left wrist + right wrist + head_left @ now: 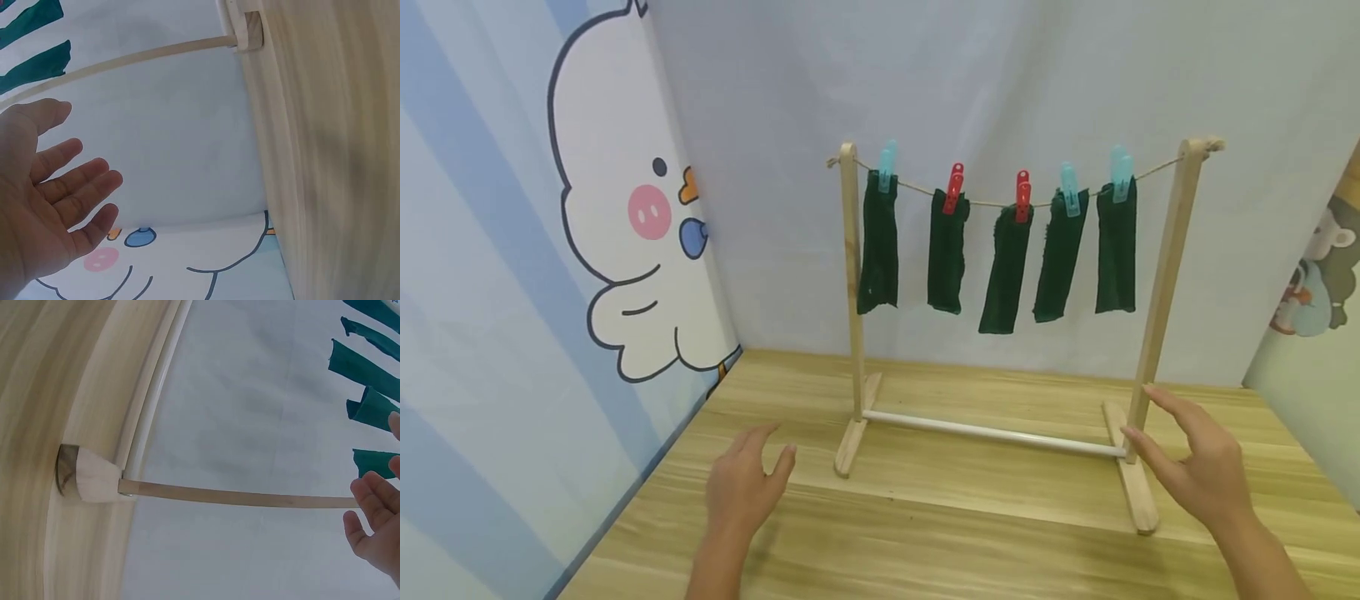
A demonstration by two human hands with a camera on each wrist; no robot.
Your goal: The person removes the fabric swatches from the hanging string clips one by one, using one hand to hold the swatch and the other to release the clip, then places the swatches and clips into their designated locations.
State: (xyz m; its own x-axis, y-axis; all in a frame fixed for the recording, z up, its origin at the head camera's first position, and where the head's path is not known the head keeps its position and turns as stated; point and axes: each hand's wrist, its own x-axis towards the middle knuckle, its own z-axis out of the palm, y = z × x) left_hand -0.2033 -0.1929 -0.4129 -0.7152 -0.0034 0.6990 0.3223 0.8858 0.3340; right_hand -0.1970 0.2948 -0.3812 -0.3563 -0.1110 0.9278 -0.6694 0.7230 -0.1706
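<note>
Several dark green cloth strips [1009,275] hang from a string [916,188] on a small wooden drying rack. Two red clothespins [954,190] and three light blue clothespins [1070,190] clip them on. My left hand [743,482] hovers over the table, left of the rack's left post [852,275], fingers spread and holding nothing. On the other side, my right hand [1206,467] is beside the right post [1167,275], its fingertips overlapping the post's lower part in the head view. In the right wrist view its fingers [378,500] look loosely extended, with nothing held.
A white rod [992,433] joins the posts low down, and wooden feet [1138,500] stand on the wood-grain table [925,550]. Pale cloth [790,275] hangs behind. To the left is a striped curtain [467,333] with a cartoon duck [617,150].
</note>
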